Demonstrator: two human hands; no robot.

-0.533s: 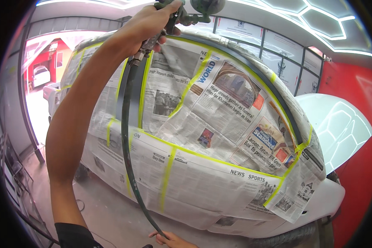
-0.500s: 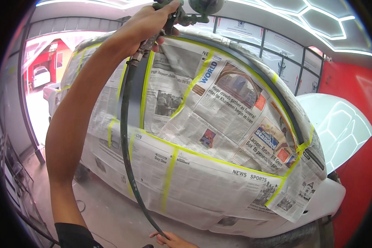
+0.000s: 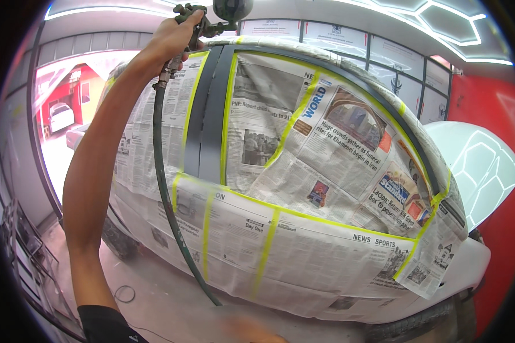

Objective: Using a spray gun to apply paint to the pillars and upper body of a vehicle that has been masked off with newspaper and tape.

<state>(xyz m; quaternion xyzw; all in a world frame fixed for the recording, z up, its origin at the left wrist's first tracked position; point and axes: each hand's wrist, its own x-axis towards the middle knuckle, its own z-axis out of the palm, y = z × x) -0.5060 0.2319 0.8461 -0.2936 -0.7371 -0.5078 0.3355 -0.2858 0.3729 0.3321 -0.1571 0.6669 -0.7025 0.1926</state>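
My left hand [image 3: 174,40] is raised at the upper left, its fingers wrapped round the handle of a spray gun [image 3: 197,27] with a dark round cup [image 3: 233,8]. From a metal fitting under the grip, a dark green air hose [image 3: 165,183] hangs down in front of the car. My right hand [image 3: 249,330] is low at the bottom edge, near the hose's lower visible end. Motion smears its fingers, so its hold cannot be made out. The car's side is masked with newspaper [image 3: 326,188] and yellow-green tape [image 3: 349,227]. A bare dark grey door pillar [image 3: 206,126] shows between the papered windows.
A raised white panel [image 3: 469,166] with light reflections stands by the red wall [image 3: 486,108] at the right. Metal frames [image 3: 31,240] stand at the far left, near an open doorway. A thin cable loop [image 3: 125,294] lies on the floor, and a wheel [image 3: 117,240] shows below the car.
The spray gun and my left hand sit further left in view, while the car appears shifted right, baring more pillar. My right hand, earlier holding the hose, is lower and blurred.
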